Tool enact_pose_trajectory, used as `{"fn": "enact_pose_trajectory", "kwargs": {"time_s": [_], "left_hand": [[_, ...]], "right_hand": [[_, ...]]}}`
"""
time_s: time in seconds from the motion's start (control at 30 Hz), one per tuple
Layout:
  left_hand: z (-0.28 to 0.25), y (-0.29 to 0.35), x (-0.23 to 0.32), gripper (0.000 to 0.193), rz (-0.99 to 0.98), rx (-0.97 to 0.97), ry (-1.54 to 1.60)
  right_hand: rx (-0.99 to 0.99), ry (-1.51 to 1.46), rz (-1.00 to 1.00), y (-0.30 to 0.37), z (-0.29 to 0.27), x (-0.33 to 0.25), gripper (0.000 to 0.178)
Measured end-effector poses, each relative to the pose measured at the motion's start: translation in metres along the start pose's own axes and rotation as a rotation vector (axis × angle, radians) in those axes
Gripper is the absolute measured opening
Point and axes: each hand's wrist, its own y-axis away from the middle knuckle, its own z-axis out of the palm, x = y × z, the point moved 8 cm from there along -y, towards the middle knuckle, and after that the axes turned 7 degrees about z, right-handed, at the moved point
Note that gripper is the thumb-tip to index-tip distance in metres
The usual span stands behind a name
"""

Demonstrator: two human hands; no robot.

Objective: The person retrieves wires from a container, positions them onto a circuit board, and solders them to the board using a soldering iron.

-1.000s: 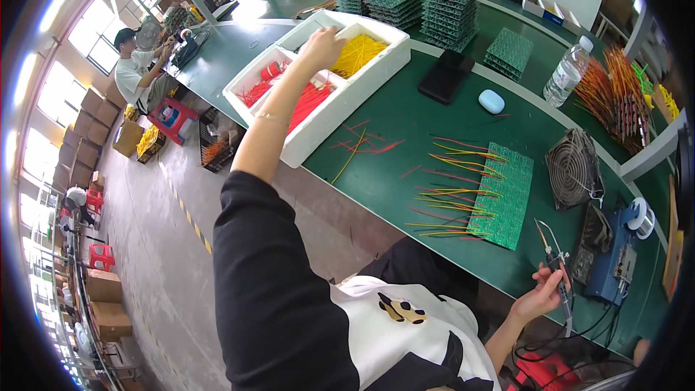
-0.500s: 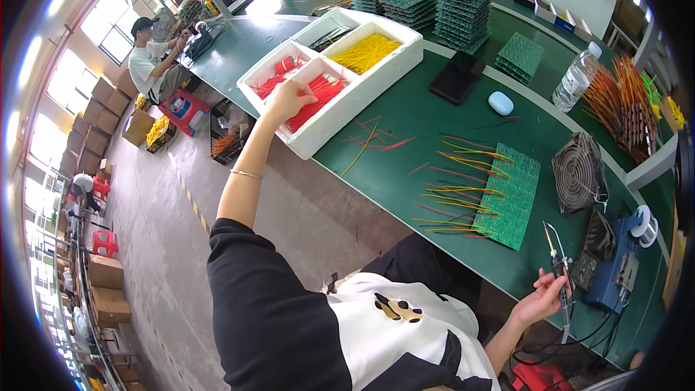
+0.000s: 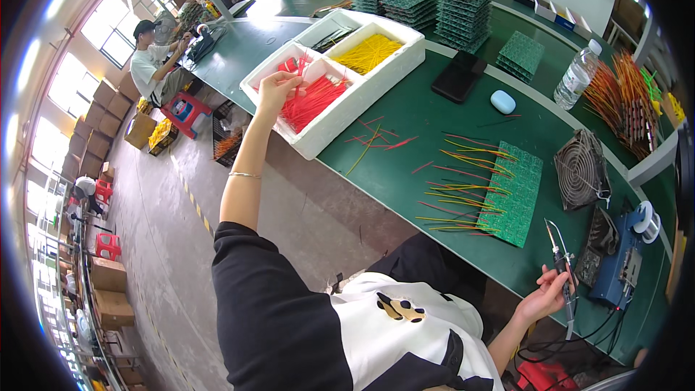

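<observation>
My left hand (image 3: 276, 93) is over the left part of a white foam box (image 3: 340, 117), its fingertips pinched together beside a heap of red wires (image 3: 315, 103). Whatever lies between those fingertips is too small to make out. Yellow wires (image 3: 368, 53) fill another compartment of the box. At the lower right, my right hand (image 3: 544, 297) is wrapped round a soldering iron (image 3: 562, 264), its tip pointing up and away from me. Between the hands lies a green circuit board panel (image 3: 518, 195), with red and yellow wires (image 3: 460, 190) sticking out from its left side.
Loose wires (image 3: 380, 136) lie beside the box. Farther back are a black phone (image 3: 459, 76), a light blue case (image 3: 502, 102), a water bottle (image 3: 577, 76) and stacked panels (image 3: 461, 14). A fan (image 3: 581, 171) and a blue soldering station (image 3: 615, 264) stand right. Another person (image 3: 153, 65) sits far left.
My left hand has shifted left and slightly back over the box, uncovering more of the red wires. My right hand keeps its hold on the soldering iron.
</observation>
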Motion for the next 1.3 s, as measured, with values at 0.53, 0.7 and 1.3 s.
{"fn": "enact_pose_trajectory", "kwargs": {"time_s": [0.53, 0.7, 1.3], "left_hand": [[-0.005, -0.01, 0.065, 0.015, 0.235, 0.223, 0.117], [0.151, 0.033, 0.139, 0.015, 0.461, -0.141, -0.214], [0.377, 0.183, 0.148, 0.009, 0.95, -0.49, -0.512]], "right_hand": [[-0.009, -0.069, -0.03, -0.001, 0.006, -0.003, 0.016], [0.014, -0.065, -0.109, 0.0, 0.003, -0.01, 0.013], [-0.035, 0.08, 0.001, -0.001, 0.007, -0.01, 0.023]]}}
